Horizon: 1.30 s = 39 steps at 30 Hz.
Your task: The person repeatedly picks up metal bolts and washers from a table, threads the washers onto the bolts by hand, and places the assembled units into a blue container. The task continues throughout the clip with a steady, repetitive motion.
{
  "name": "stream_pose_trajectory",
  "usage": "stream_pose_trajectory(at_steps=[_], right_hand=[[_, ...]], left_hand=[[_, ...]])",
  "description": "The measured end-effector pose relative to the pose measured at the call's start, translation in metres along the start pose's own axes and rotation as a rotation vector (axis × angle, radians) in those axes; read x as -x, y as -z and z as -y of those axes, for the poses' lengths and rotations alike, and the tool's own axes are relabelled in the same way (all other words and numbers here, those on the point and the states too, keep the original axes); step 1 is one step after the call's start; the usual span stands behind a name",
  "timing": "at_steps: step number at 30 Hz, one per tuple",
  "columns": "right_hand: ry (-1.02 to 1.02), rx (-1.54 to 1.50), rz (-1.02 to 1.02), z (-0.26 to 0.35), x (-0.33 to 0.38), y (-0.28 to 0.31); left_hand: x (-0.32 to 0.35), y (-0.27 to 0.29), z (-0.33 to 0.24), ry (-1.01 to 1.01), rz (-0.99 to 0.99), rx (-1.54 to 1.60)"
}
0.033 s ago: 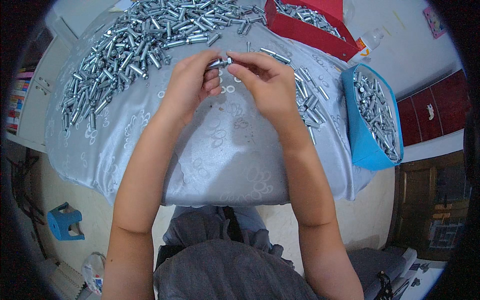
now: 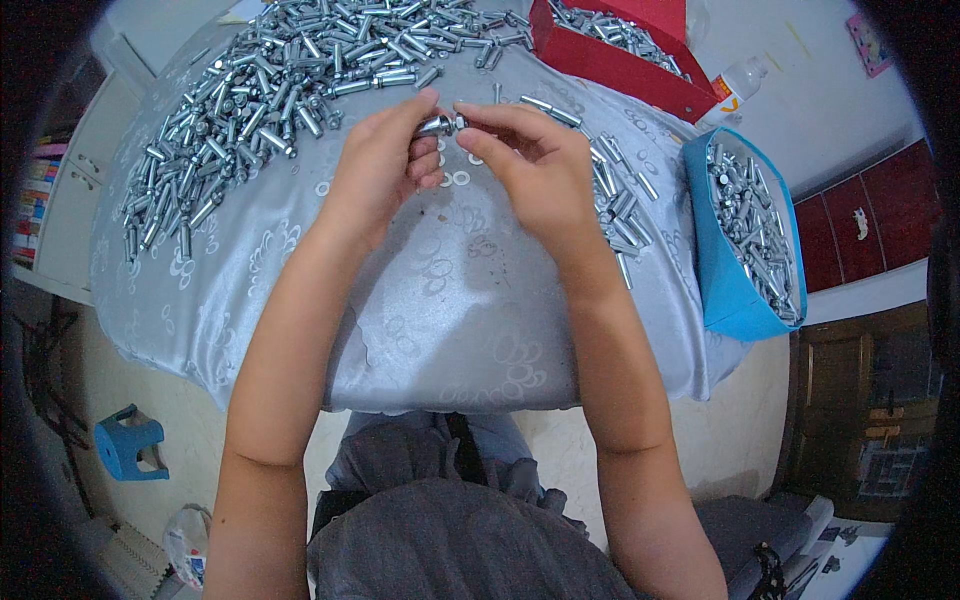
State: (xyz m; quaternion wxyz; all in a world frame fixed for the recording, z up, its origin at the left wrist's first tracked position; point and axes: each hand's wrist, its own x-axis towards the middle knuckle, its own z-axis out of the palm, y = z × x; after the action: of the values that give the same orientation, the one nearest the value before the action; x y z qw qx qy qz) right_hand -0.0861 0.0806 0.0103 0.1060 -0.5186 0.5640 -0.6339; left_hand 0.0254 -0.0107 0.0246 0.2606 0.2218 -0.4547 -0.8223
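My left hand point(image 2: 375, 160) is closed around a silver metal expansion bolt point(image 2: 434, 126), held sideways with its end pointing right. Against that end, my right hand point(image 2: 535, 165) pinches a small hex nut point(image 2: 461, 122) between thumb and fingertips. Whether the nut sits on the thread is too small to tell. Below the hands, several flat washers point(image 2: 461, 178) lie on the grey patterned tablecloth point(image 2: 450, 300). A large heap of similar bolts point(image 2: 260, 100) spreads beyond and to the left of my left hand. More loose bolts point(image 2: 620, 210) lie just right of my right hand.
At the far right of the table stands a red box point(image 2: 640, 80) with bolts inside. A blue fabric bin point(image 2: 715, 260) full of bolts is at the right edge, near a clear plastic bottle point(image 2: 738, 85). A blue stool point(image 2: 130, 443) stands on the floor at the left.
The tip of my left hand's top finger has lifted slightly, and the bolt has shifted a little. My right hand keeps its pinch on the nut in nearly the same place.
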Motion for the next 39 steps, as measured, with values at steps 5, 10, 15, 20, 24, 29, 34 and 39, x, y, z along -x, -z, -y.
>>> stream_pose_trajectory(at_steps=[5,10,15,20,24,29,34,39], right_hand=[[0.023,0.055,0.054,0.004,0.0,0.003],[-0.044,0.068,0.0,0.01,0.001,0.001],[-0.117,0.087,0.025,0.01,0.0,0.006],[-0.152,-0.03,-0.035,0.016,-0.001,0.005],[-0.073,0.055,0.009,0.018,0.0,0.009],[0.044,0.025,-0.001,0.015,0.0,0.007],[-0.104,0.123,0.003,0.023,0.002,0.007],[-0.19,0.127,0.0,0.013,0.001,0.01]], left_hand=[[-0.004,0.001,0.005,-0.063,-0.045,-0.04],[-0.006,0.002,0.006,-0.15,0.029,-0.05],[-0.005,0.0,0.008,-0.149,0.079,-0.04],[-0.004,-0.001,0.007,-0.148,0.067,-0.07],[-0.005,0.0,0.009,-0.13,0.095,-0.027],[-0.003,-0.001,0.007,-0.077,0.122,0.028],[-0.001,-0.004,0.007,-0.12,0.097,-0.019],[-0.003,-0.001,0.009,-0.108,0.123,-0.021]])
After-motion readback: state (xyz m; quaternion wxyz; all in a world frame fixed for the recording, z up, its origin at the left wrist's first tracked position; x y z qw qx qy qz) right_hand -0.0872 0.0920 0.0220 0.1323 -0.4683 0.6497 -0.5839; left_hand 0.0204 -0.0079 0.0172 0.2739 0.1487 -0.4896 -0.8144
